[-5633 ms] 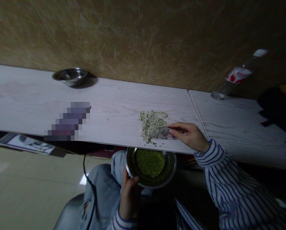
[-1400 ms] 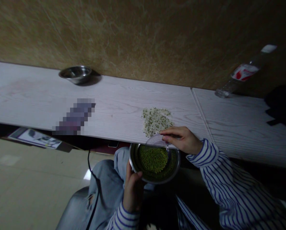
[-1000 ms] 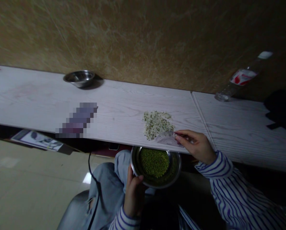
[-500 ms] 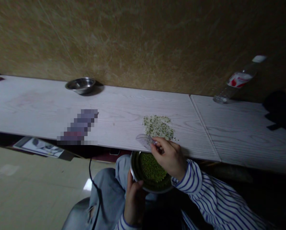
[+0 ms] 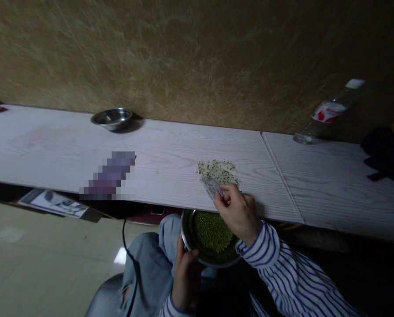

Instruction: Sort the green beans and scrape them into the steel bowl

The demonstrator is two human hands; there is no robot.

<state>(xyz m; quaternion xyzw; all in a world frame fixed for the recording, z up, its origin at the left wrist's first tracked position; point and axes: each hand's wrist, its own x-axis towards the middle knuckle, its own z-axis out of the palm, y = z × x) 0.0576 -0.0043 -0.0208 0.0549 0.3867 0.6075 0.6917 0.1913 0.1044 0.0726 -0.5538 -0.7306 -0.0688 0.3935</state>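
My right hand (image 5: 238, 211) is closed on a thin, clear plastic piece with a curved edge (image 5: 210, 186), and I cannot tell its exact kind. The piece touches the near left side of a patch of green bits and pale crumbs (image 5: 218, 171) spread on the counter. Below the counter edge, a metal bowl (image 5: 184, 233) rests on my lap, partly filled with small green beans (image 5: 213, 231) that look like mung beans. My left hand (image 5: 186, 268) grips the bowl's near left rim, thumb on top. My right wrist hides part of the bowl's right side.
The pale wood-grain counter (image 5: 164, 149) runs along a brown wall. A small steel bowl (image 5: 113, 119) stands at the back left, near a pixelated flat item (image 5: 113, 174). To the right are a leaning clear bottle (image 5: 329, 112) and a dark object (image 5: 387, 149). A cable (image 5: 131, 255) hangs over my leg.
My right hand has moved slightly right and away from me, carrying the plastic piece off the counter's front edge up to the patch of bits. My left hand stays on the bowl.
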